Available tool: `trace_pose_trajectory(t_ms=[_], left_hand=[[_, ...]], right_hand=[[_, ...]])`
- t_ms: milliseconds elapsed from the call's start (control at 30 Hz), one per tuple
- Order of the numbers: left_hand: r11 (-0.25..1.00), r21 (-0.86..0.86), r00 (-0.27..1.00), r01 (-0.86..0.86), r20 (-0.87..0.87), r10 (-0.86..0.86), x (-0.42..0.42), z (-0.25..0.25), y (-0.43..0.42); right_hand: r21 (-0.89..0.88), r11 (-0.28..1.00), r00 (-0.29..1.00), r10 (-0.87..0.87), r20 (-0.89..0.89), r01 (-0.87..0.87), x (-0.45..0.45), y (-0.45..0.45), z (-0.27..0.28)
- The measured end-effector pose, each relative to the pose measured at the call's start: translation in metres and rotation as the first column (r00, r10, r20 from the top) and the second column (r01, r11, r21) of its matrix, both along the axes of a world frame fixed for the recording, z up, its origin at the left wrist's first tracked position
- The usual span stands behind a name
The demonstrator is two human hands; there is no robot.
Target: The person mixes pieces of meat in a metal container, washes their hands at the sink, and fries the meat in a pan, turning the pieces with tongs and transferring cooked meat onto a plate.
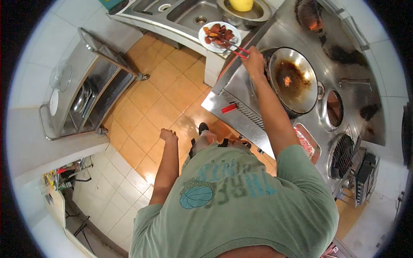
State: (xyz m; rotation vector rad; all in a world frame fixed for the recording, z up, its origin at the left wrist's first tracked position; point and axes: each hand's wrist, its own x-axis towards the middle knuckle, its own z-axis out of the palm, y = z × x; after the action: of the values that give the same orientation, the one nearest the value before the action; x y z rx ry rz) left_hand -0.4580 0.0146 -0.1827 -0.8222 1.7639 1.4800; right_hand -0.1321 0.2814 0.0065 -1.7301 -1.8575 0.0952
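Plate [202,37]: twelve o'clock, food [218,32] already piled on.
Wok [302,65]: two o'clock, one piece [287,81] left.
Right hand [254,63]: fingers pinching tongs [242,54] over the plate.
Left hand [168,134]: curled fingers, I can't tell more.

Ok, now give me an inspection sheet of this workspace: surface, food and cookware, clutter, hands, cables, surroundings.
Surface: steel counter; dark stains behind the burners.
Food and cookware: wok holds dark liquid and one visible food piece; plate bears browned pieces.
Clutter: red-handled item near the counter's edge; tray beside the burners.
Hands: right hand holds red-handled tongs, tips at the plate; left hand hangs free, nothing seen in it.
Cables: none identifiable for certain.
Surroundings: sink, metal rack, tiled floor.
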Motion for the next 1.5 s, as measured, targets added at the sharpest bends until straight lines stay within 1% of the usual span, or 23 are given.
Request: trace_pose_trajectory(t_ms=[100,200,267,300,367,467,500,567,600,700,767,867,967,1000,1100,1133,1233,1267,1300,1333,1367,1433,1500], left_hand=[[0.994,-0.101,0.999,-0.049,0.0,0.049,-0.004,-0.01,-0.032],[0.975,0.2,0.987,0.092,0.112,-0.116,-0.017,-0.06,-0.07],[0.996,0.014,0.992,0.088,0.093,-0.089,-0.01,-0.043,-0.056],[0.992,-0.084,0.993,0.097,0.081,-0.091,-0.004,-0.035,-0.05],[0.979,-0.106,0.983,0.175,0.068,-0.168,0.001,-0.031,-0.033],[0.949,-0.138,0.959,0.283,0.043,-0.28,0.01,-0.022,0.004],[0.94,-0.148,0.951,0.308,0.033,-0.307,0.013,-0.019,0.016],[0.913,-0.101,0.918,0.396,0.026,-0.396,0.018,-0.017,0.035],[0.896,-0.088,0.9,0.435,0.003,-0.436,0.023,-0.01,0.044],[0.854,-0.037,0.854,0.518,-0.021,-0.519,0.037,-0.003,0.065],[0.843,-0.007,0.843,0.537,-0.025,-0.537,0.046,-0.001,0.073],[0.8,-0.045,0.797,0.599,-0.064,-0.6,0.067,-0.002,0.071],[0.819,-0.071,0.818,0.57,-0.042,-0.573,0.086,0.0,0.058],[0.801,-0.05,0.801,0.596,-0.024,-0.598,0.088,-0.006,0.052],[0.813,-0.103,0.816,0.572,-0.023,-0.577,0.102,-0.018,0.032],[0.807,-0.097,0.81,0.582,-0.017,-0.586,0.1,-0.031,0.023],[0.869,0.063,0.863,0.492,0.102,-0.496,0.093,-0.058,0.008],[0.873,0.044,0.867,0.487,0.1,-0.488,0.096,-0.062,0.006],[0.876,0.026,0.871,0.481,0.098,-0.481,0.1,-0.06,0.005],[0.864,-0.061,0.866,0.5,0.053,-0.498,0.109,-0.049,0.009],[0.848,-0.148,0.858,0.509,0.011,-0.513,0.118,-0.037,0.013],[0.849,-0.107,0.853,0.517,-0.024,-0.522,0.127,-0.025,0.015],[0.853,-0.055,0.853,0.519,-0.029,-0.521,0.131,-0.026,0.013]], right_hand=[[-0.053,0.999,1.0,-0.008,0.006,0.009,-0.001,-0.002,0.004],[-0.044,0.999,1.0,-0.004,-0.003,0.004,0.001,-0.008,0.005],[-0.06,0.998,1.0,-0.004,0.005,0.004,0.0,-0.017,0.013],[-0.003,1.0,1.0,0.01,-0.011,-0.01,0.0,-0.024,0.016],[0.107,0.994,0.999,0.021,-0.033,-0.018,0.004,-0.042,0.021],[0.111,0.991,0.986,-0.051,-0.161,0.069,0.01,-0.084,0.053],[0.154,0.984,0.978,-0.06,-0.197,0.092,0.02,-0.1,0.059],[0.241,0.963,0.962,-0.057,-0.267,0.124,0.042,-0.133,0.07],[0.238,0.957,0.955,-0.097,-0.28,0.167,0.057,-0.15,0.076],[0.058,0.948,0.922,-0.287,-0.261,0.312,0.116,-0.198,0.076],[-0.194,0.889,0.834,-0.458,-0.309,0.416,0.153,-0.226,0.071],[-0.41,0.798,0.724,-0.587,-0.363,0.442,0.206,-0.248,0.052],[-0.453,0.782,0.654,-0.614,-0.441,0.428,0.236,-0.252,0.038],[-0.444,0.799,0.635,-0.596,-0.492,0.406,0.244,-0.252,0.029],[-0.497,0.768,0.616,-0.629,-0.474,0.403,0.252,-0.248,0.036],[-0.525,0.759,0.611,-0.636,-0.47,0.386,0.255,-0.247,0.036],[-0.574,0.743,0.612,-0.641,-0.463,0.344,0.257,-0.242,0.034],[-0.572,0.749,0.622,-0.631,-0.463,0.335,0.256,-0.24,0.036],[-0.569,0.756,0.634,-0.62,-0.462,0.325,0.257,-0.239,0.037],[-0.579,0.766,0.655,-0.593,-0.468,0.28,0.263,-0.235,0.034],[-0.562,0.783,0.638,-0.581,-0.506,0.267,0.267,-0.235,0.032],[-0.525,0.817,0.603,-0.549,-0.58,0.239,0.262,-0.234,0.05],[-0.544,0.802,0.608,-0.565,-0.558,0.247,0.258,-0.234,0.076]])
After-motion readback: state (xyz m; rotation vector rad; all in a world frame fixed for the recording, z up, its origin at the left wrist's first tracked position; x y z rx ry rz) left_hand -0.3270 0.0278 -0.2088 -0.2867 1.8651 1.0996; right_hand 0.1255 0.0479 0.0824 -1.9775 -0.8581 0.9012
